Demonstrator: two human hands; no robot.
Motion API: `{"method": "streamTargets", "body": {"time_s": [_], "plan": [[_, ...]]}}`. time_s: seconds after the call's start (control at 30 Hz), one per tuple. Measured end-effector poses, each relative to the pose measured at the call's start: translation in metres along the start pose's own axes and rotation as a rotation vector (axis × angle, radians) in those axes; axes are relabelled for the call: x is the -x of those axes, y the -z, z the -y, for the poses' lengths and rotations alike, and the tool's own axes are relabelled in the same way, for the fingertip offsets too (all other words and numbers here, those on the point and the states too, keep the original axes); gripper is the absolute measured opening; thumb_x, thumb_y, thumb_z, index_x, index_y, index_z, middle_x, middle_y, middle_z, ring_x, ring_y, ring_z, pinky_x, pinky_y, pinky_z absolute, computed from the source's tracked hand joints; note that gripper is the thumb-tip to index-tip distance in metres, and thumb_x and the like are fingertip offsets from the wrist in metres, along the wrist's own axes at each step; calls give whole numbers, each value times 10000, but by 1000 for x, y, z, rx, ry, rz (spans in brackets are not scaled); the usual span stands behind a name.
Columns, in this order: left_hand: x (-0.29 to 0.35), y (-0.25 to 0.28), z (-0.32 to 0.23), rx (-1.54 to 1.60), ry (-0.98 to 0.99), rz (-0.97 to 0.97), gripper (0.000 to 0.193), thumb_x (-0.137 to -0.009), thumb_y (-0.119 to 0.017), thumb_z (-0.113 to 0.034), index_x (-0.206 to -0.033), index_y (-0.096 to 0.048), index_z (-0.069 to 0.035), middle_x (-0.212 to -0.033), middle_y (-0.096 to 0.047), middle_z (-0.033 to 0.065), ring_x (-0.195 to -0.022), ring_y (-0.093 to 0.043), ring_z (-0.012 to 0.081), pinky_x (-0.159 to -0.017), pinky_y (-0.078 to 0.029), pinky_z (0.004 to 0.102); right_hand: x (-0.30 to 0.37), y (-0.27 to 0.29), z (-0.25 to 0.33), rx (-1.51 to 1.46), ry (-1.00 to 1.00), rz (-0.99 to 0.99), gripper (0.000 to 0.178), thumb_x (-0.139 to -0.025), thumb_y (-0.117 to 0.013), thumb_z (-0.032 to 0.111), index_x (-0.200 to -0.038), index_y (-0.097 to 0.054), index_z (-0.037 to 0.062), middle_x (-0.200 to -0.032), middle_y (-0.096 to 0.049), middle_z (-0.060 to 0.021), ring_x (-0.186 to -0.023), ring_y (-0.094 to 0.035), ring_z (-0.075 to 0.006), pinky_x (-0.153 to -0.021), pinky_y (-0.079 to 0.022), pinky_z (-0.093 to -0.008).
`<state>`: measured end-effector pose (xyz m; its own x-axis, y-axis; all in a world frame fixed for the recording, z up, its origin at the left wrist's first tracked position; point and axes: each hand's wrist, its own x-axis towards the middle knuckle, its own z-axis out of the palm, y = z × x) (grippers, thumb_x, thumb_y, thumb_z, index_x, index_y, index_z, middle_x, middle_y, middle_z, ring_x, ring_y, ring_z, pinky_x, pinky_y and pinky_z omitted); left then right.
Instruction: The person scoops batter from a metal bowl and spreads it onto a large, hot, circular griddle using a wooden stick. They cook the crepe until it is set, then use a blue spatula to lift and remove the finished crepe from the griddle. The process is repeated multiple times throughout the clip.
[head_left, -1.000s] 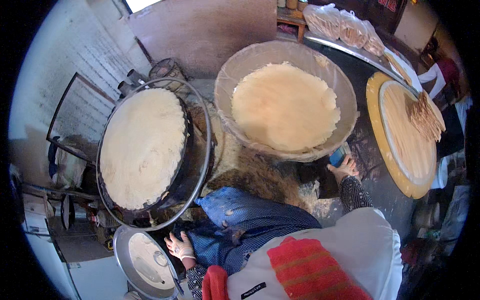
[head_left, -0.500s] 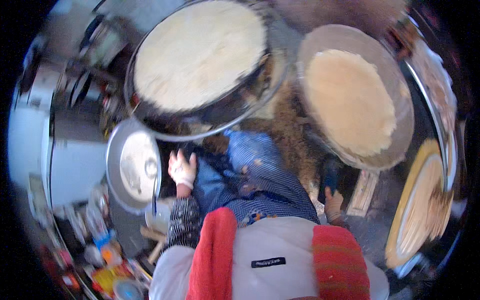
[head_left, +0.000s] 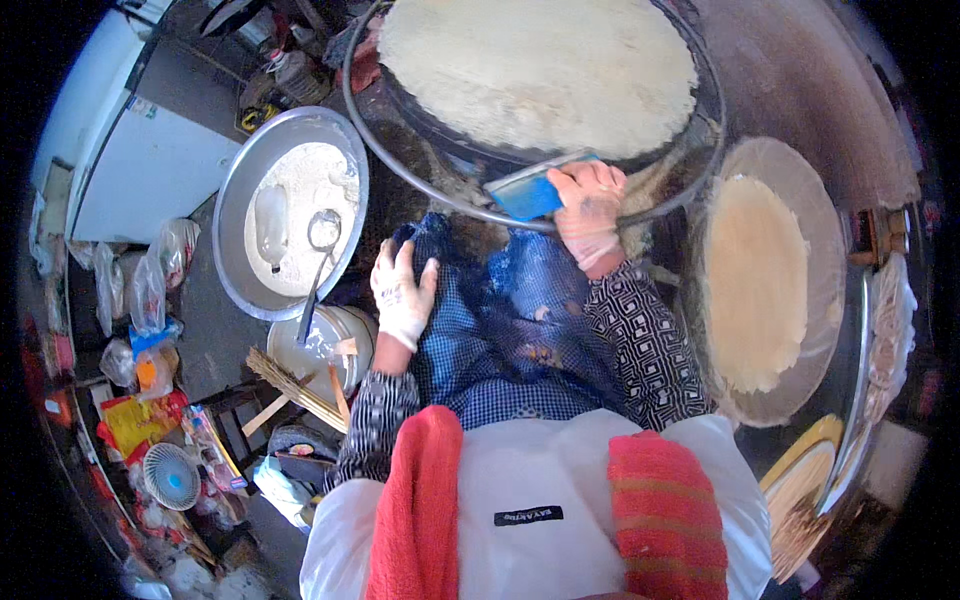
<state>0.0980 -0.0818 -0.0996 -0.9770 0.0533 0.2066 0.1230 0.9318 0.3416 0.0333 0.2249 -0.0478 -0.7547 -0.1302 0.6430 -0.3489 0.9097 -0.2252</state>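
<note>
My right hand [head_left: 590, 205] is closed around a blue scraper [head_left: 527, 192], its blade just left of my fingers at the round griddle's [head_left: 700, 130] near rim. My left hand [head_left: 402, 295] lies flat and open on the blue apron [head_left: 520, 320], holding nothing.

The hands are working in a tight pocket over the blue-checked lap [head_left: 520, 330]. Ahead, the round griddle [head_left: 540, 80] and its metal hoop [head_left: 400, 170] are blocking any forward reach (the right hand [head_left: 590, 205] with the blue scraper [head_left: 525, 195] is already pressing against that rim). To the left, the flour basin [head_left: 240, 190], ladle [head_left: 318, 262] and white bucket [head_left: 310, 350] are crowding the left hand [head_left: 402, 292]. On the right, the lined basket [head_left: 770, 280] is closing the side.
</note>
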Motion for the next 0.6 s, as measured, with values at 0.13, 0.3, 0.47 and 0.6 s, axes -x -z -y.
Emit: {"method": "streamTargets", "body": {"time_s": [0.13,0.3,0.47,0.6], "plan": [[-16,80,-2,198,-37,-141,455,-856,-711,-180,-1258,-568,-21,-1319,-503,260,-1214,-503,417,-1030,-415,469,-6,-4,0,85,-62,50,286,-641,-649,95,-901,-699,204,-904,-656,12,-919,-593,-234,-829,-399,-425],[-93,89,66,117,-88,-175,411,-879,-683,-150,-1245,-563,-6,-1295,-535,223,-1163,-544,397,-1013,-432,449,-18,-9,4,133,-41,97,207,-706,-661,145,-898,-704,210,-896,-668,23,-914,-603,-219,-842,-396,-420],[-206,53,129,-176,-154,-122,469,-867,-675,-212,-1278,-541,-32,-1322,-533,203,-1241,-498,372,-1046,-404,454,-37,-20,9,149,-16,80,177,-718,-661,162,-885,-693,208,-867,-650,12,-904,-598,-230,-839,-384,-423],[-272,32,142,-519,-130,-29,548,-849,-611,-160,-1369,-455,-83,-1443,-445,137,-1376,-378,317,-1116,-328,467,-42,-28,12,145,5,60,123,-713,-678,193,-836,-669,197,-834,-622,-14,-895,-587,-250,-807,-370,-432]]}}
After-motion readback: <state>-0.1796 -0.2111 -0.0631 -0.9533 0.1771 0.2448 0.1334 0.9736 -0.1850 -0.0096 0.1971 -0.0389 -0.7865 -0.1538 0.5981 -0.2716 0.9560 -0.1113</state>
